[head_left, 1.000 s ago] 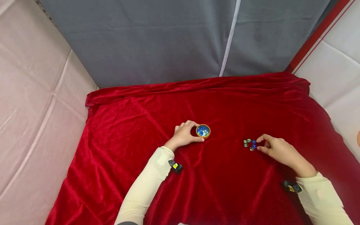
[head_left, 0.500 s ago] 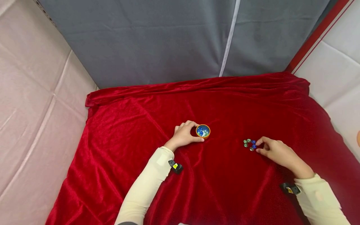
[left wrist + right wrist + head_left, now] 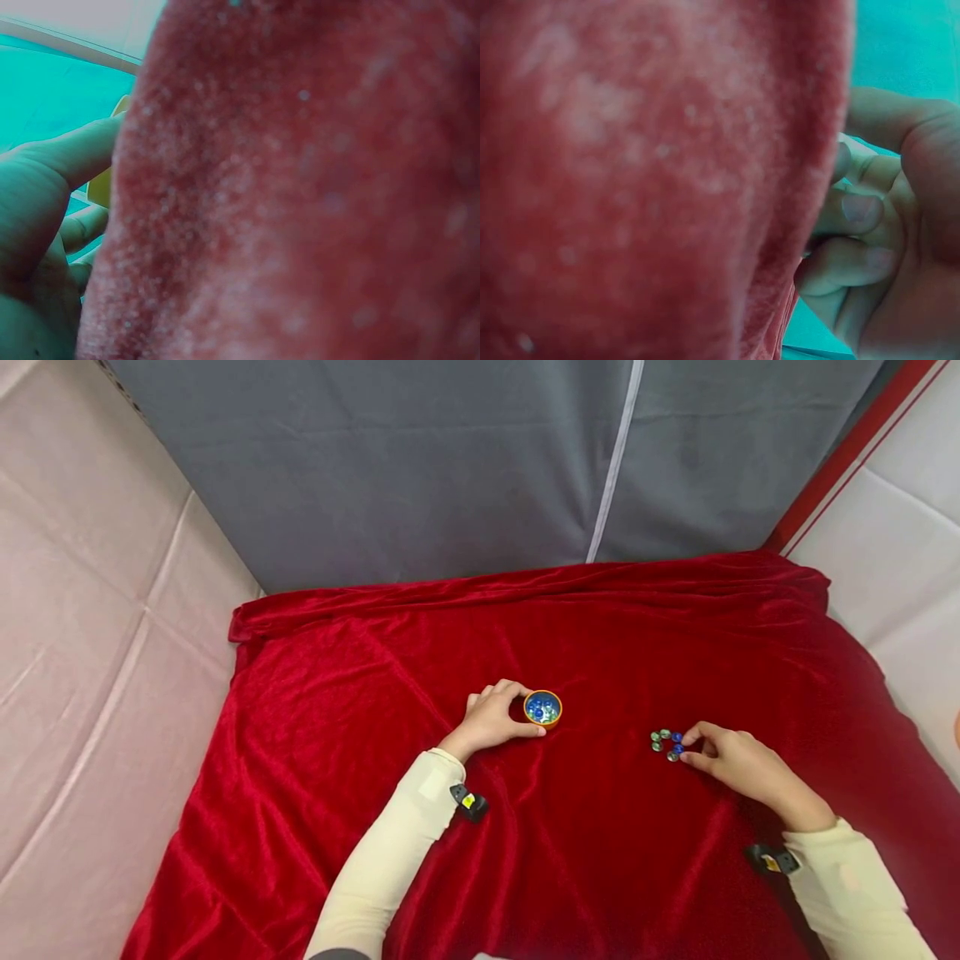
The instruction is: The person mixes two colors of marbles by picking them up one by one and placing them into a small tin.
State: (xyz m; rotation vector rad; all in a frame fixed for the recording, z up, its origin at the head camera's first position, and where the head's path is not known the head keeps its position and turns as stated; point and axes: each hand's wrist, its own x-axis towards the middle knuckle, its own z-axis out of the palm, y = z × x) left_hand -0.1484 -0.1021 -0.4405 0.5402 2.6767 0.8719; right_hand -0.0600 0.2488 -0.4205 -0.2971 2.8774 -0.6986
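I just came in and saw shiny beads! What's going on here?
A person's left hand holds an orange-rimmed cup with blue and green beads inside. Over to the right, the right hand is beside some loose beads on the red cloth. I can't tell if it has one yet.

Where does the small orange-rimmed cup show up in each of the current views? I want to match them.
Head: the orange-rimmed cup is just right of centre, held at its left side by the left hand.
Left wrist: seemingly the yellow patch well left of centre, cut off by the red cloth.
Right wrist: not visible.
Shared landmark: that red cloth, filling much of all three pictures.
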